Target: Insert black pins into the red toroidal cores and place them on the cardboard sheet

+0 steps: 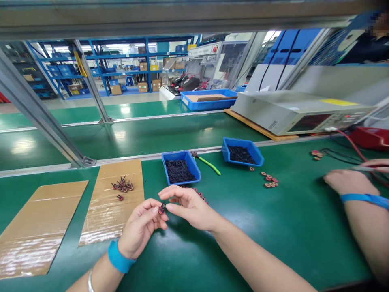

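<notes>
My left hand [141,223] pinches a small toroidal coil [161,209], wound in red and black with dark leads pointing up. Close against it on the right is my right hand [190,207], its thumb tip at the coil and its fingers curved above, apart from the thumb. I see nothing clearly gripped in that hand. Behind it, partly covered, lies a row of red-and-black coils [200,194]. A blue bin [197,174] of short black sleeves [179,170] stands just beyond my hands. Several coils with black leads [123,185] sit on a cardboard sheet [105,215] to the left.
Green-handled cutters [209,164] lie between the first bin and a second blue bin [259,158]. Bare copper-toned rings [270,180] lie to the right. A co-worker's hand [349,182] works at the right edge. Another cardboard sheet [39,227] and a grey instrument [291,109] flank the area.
</notes>
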Available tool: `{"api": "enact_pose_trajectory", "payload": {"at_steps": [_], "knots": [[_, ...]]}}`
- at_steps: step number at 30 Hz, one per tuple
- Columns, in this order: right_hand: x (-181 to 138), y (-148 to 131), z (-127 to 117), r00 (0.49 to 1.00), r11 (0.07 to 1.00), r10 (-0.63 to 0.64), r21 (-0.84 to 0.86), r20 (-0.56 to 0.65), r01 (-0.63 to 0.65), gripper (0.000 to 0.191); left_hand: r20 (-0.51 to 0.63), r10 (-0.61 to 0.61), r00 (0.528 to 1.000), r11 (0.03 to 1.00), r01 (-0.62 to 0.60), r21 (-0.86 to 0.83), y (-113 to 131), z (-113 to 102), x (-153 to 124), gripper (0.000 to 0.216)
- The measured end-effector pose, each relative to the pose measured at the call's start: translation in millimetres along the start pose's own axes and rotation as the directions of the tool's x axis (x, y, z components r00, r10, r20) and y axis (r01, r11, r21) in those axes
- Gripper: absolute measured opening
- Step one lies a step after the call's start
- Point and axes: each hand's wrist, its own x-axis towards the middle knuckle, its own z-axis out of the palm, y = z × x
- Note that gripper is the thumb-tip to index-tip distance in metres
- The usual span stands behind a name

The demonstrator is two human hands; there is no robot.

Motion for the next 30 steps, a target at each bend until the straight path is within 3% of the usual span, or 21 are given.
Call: {"api": "enact_pose_trajectory", "payload": {"at_steps": [4,14,18,25,30], "knots": [[-1.4,0.0,-0.2,0.999,0.999,-0.040,-0.020,0.027,0.041,0.023,0.016,-0.028,0.999,1.000,0.028,0.005,-1.4,1.0,0.2,0.015],[-7.2,-7.2,-7.6,0.995,0.960,-0.097,-0.260,0.040,0.104,0.016,0.021,-0.045,0.999,0.999,0.045,0.004,-2.2,0.1,-0.4,0.019],[-9.1,-11.5,-12.4,0.982,0.937,-0.189,-0.298,0.008,0.182,0.017,0.008,-0.052,0.999,0.998,0.052,0.019,-2.6,0.2,-1.2,0.019],[-13.2,-16.6,-10.3,0.885,0.715,-0.466,-0.587,0.004,0.379,0.014,0.014,-0.055,0.998,0.998,0.055,0.020,-3.0,1.1,-0.6,0.020],[-13.3,-15.0,-6.2,0.867,0.643,-0.498,-0.659,0.028,0.390,0.004,0.016,-0.049,0.999,0.999,0.049,0.023,-4.4,-0.3,0.7,0.020]]}}
